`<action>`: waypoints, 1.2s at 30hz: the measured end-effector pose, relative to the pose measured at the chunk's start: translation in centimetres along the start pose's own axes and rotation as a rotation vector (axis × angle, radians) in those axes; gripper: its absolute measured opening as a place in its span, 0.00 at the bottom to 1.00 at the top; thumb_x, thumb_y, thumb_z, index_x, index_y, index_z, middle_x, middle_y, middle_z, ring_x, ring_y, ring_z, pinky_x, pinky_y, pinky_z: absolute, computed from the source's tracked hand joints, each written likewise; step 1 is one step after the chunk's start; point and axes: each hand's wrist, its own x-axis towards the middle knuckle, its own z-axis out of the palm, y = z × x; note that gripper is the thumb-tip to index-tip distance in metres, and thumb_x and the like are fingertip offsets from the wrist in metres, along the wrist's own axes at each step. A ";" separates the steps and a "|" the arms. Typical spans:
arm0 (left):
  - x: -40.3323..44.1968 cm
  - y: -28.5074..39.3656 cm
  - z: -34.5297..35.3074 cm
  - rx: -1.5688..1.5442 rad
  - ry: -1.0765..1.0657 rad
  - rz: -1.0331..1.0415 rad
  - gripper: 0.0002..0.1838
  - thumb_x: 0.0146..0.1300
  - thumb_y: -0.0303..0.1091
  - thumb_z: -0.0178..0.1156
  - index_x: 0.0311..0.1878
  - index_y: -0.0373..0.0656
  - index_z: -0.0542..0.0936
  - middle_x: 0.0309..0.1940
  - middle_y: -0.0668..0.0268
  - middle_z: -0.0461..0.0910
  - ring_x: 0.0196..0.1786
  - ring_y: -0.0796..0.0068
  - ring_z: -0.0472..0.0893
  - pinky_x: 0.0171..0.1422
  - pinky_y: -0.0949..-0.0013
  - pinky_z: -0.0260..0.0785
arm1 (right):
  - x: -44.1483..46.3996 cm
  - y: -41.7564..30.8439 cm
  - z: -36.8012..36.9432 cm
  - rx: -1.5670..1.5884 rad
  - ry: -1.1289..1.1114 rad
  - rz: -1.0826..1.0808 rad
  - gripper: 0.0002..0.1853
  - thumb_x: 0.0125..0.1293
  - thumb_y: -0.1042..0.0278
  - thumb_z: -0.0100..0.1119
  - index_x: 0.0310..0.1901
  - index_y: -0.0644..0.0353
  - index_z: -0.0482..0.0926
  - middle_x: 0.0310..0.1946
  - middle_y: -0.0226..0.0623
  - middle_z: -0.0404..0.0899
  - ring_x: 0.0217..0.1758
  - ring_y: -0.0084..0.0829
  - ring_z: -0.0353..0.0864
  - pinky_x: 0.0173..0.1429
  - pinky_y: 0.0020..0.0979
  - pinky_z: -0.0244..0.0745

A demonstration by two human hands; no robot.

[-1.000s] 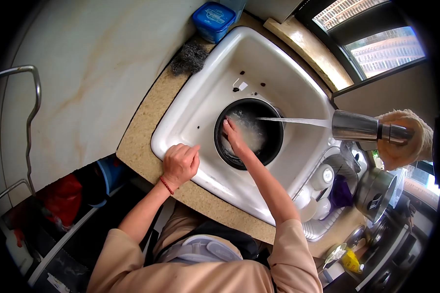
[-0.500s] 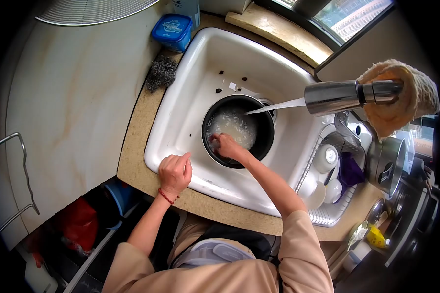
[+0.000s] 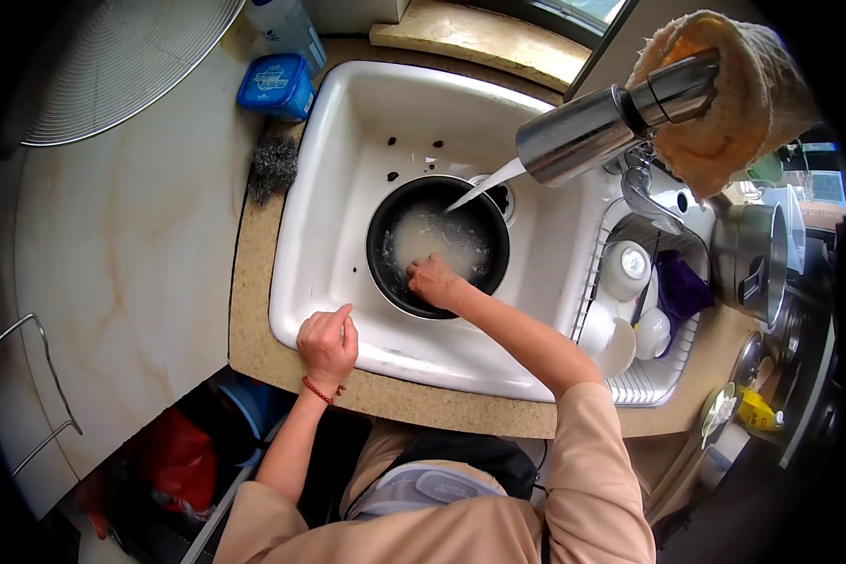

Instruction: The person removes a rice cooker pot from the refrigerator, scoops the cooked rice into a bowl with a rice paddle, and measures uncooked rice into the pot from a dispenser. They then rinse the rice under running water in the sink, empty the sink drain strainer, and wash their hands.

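A dark round pot sits in the white sink with cloudy water in it; whitish grains show there in the earlier frame. My right hand reaches down into the pot near its close side. Its fingers are bent together, the tips sunk in the water, so what they hold is hidden. A stream runs from the metal faucet into the pot. My left hand rests on the sink's front left rim, curled closed with the thumb raised and nothing visible in it.
A wire dish rack with white bowls and a purple cloth stands right of the sink. Left are steel wool and a blue tub. Dark scraps lie in the basin. A cloth wraps the faucet.
The view has shifted, moving the sink and faucet leftward in the frame. The water looks cloudier and fewer grains show. My right hand stays in the pot, my left on the rim.
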 end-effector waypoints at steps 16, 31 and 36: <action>0.0 0.3 -0.4 -0.015 0.003 0.010 0.09 0.51 0.26 0.57 0.37 0.38 0.81 0.21 0.61 0.76 0.28 0.58 0.76 0.35 0.59 0.68 | -5.4 -2.2 -3.6 0.756 0.775 0.332 0.10 0.53 0.77 0.54 0.38 0.62 0.81 0.48 0.48 0.75 0.49 0.49 0.77 0.51 0.38 0.75; 8.0 -3.5 8.5 -1.169 -0.687 -0.973 0.25 0.54 0.33 0.66 0.51 0.31 0.70 0.41 0.52 0.79 0.36 0.63 0.83 0.34 0.57 0.79 | -27.4 14.2 -15.4 -0.298 1.346 1.037 0.17 0.65 0.57 0.51 0.21 0.56 0.73 0.22 0.38 0.77 0.29 0.42 0.76 0.37 0.40 0.67; 8.5 -3.4 10.3 -1.052 -0.765 -1.095 0.14 0.48 0.18 0.52 0.42 0.28 0.71 0.32 0.55 0.78 0.31 0.59 0.82 0.29 0.53 0.81 | -27.3 14.6 -14.4 -0.225 1.319 1.136 0.18 0.67 0.57 0.46 0.22 0.56 0.75 0.20 0.41 0.77 0.25 0.46 0.77 0.30 0.42 0.70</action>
